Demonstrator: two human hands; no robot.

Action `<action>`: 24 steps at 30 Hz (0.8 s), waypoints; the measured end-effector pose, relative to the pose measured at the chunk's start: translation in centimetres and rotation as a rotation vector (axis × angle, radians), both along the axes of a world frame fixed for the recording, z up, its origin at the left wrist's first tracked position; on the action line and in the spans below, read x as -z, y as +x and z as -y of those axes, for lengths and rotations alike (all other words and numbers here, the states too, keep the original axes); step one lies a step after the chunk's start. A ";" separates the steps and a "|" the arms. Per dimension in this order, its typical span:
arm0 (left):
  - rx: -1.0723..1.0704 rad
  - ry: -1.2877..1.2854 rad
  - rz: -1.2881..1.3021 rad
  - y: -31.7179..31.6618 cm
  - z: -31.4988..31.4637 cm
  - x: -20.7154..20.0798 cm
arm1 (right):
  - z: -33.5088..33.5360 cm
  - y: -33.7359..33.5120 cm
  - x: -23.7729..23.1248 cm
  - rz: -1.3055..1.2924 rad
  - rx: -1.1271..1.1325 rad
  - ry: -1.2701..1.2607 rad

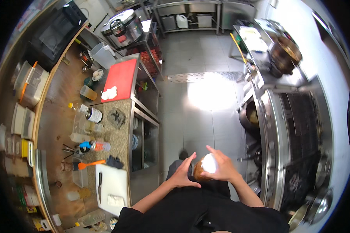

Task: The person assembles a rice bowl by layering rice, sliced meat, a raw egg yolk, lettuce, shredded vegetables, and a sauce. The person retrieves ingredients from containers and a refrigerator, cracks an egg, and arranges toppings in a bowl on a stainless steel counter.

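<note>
Floor: grey tiles [184, 120], strong glare mid-aisle; perforated drain strip [181, 78] runs across, farther off.
L counter: speckled stone top [123, 149], steel cupboards under. White board [120, 176] nearest me, w/ knife [100, 182] along its L edge & a white block [116, 200] at the near end. Black cloth [114, 162] & orange spoon [91, 164] just beyond it.
Farther up L: red board [122, 77] w/ crumpled white cloth [109, 93] on its near L corner; bowl of eggs [97, 74] & clear jug [102, 55] to its L.
L far end: rice cooker [122, 27] on a steel stand; microwave [48, 37] up on wood shelf.
Back: steel rack [186, 29] w/ white can [182, 22] & tubs.
R side: stove [274, 143], steel front; big brown pot [286, 56] past it on the R bench.
Jar: brown body [198, 171], white top, btwn my hands, in front of my waist, above floor.
R hand [224, 167]: gripping jar from the R, thumb on near side, index stretched fwd past the top.
L hand [181, 175]: open, fingers spread fwd, thumb out toward jar's near side; can't tell if touching.
Arms: both bent, forearms angled in from black sleeves.
</note>
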State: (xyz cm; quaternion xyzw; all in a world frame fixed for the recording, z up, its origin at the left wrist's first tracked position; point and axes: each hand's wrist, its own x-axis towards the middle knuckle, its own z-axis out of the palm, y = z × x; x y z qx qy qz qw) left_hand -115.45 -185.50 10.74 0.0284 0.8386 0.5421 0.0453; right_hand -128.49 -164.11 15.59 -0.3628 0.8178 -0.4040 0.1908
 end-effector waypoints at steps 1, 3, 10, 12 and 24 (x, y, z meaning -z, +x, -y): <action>-0.030 0.050 -0.001 -3.9 2.1 -0.2 | 4.2 -3.5 -0.1 0.004 -0.073 -0.024; -0.150 0.268 -0.019 -10.9 7.4 1.1 | 12.5 -10.3 -0.1 0.018 -0.214 -0.037; -0.471 0.095 -0.226 -32.7 30.4 9.9 | 37.2 -46.3 15.7 0.540 0.085 -0.023; -0.515 0.052 -0.250 -37.3 35.2 12.1 | 45.1 -58.9 25.4 0.235 0.124 0.190; -1.207 0.118 0.385 -57.2 42.8 21.8 | 101.4 -92.3 58.8 -0.805 -0.612 0.499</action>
